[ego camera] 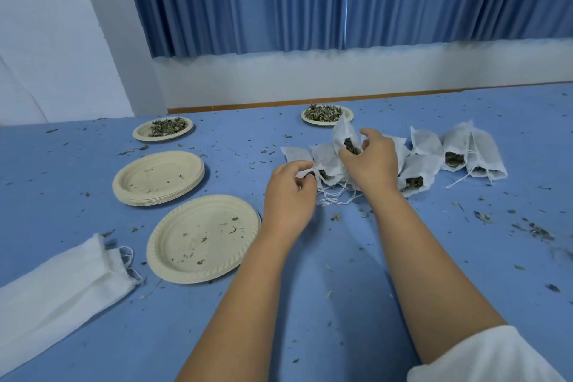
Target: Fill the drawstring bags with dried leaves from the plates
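Above blue table (310, 304), right hand (370, 164) grips raised bag (341, 130); left hand (288, 195) pinches lower bag (294, 154).

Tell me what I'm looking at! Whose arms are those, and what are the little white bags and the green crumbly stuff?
There is no machine here, just a person. The one picture comes from a camera worn on their head, so you see their own arms reaching over a blue table.

The right hand holds up a small drawstring bag with dark dried leaves inside. The left hand pinches the neck of a second bag that lies on the table. More filled bags lie to the right.

At the back, a far left plate and a far right plate hold leaves. Nearer are a stack of empty plates and a single empty plate. A bigger white cloth bag lies at the left. Leaf crumbs are scattered all around.
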Tool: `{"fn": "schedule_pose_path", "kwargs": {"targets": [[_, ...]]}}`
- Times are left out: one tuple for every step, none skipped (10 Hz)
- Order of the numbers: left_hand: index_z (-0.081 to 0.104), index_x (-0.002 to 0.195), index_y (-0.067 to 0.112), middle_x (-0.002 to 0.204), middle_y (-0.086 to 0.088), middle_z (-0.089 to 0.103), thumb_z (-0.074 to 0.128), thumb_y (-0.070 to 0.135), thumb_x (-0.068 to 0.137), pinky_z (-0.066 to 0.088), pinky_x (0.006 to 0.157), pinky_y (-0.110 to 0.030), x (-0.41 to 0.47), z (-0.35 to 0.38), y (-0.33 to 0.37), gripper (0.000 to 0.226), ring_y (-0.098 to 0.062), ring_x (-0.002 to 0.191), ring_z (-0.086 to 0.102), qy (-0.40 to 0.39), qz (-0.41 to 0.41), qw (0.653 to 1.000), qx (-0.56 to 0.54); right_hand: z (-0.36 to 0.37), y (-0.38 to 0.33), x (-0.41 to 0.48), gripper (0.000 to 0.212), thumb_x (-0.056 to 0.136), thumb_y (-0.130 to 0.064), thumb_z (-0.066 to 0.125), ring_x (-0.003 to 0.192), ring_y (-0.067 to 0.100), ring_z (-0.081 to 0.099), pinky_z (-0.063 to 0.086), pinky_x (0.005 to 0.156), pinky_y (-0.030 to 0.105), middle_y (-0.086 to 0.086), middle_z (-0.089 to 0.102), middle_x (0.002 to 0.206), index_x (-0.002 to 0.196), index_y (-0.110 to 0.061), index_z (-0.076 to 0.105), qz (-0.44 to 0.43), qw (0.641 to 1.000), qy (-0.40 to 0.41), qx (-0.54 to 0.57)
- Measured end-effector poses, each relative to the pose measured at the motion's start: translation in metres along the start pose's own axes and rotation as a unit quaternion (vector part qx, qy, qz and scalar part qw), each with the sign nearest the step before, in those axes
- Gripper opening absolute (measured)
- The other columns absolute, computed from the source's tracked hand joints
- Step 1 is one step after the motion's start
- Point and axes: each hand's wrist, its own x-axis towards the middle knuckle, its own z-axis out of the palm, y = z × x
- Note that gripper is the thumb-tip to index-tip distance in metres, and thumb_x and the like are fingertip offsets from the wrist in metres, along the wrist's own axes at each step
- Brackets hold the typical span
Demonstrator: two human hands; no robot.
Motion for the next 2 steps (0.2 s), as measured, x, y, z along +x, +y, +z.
{"fn": "schedule_pose_path", "kwargs": {"targets": [[0.062, 0.123, 0.021, 0.121, 0.010, 0.053, 0.051, 0.017, 0.097, 0.039, 0.069, 0.000, -0.002, -0.007, -0.001, 0.028, 0.009, 0.082, 0.054, 0.006, -0.003, 1.000, 0.004, -0.003, -0.005, -0.005, 0.062, 0.083, -0.034, 0.070, 0.118, 0.028, 0.049, 0.038, 0.083, 0.029, 0.012, 0.046, 0.130, 0.138, -0.017, 0.048, -0.012, 0.999, 0.039, -0.027], [0.063, 0.122, 0.021, 0.123, 0.008, 0.054, 0.051, 0.016, 0.096, 0.044, 0.080, -0.018, -0.005, -0.024, -0.004, 0.028, 0.006, 0.082, 0.054, 0.022, -0.023, 0.999, 0.043, 0.002, -0.019, -0.016, 0.040, 0.085, -0.026, 0.066, 0.112, 0.026, 0.050, 0.037, 0.078, 0.026, 0.010, 0.050, 0.123, 0.123, -0.017, 0.058, -0.055, 0.996, 0.069, -0.005]]}}
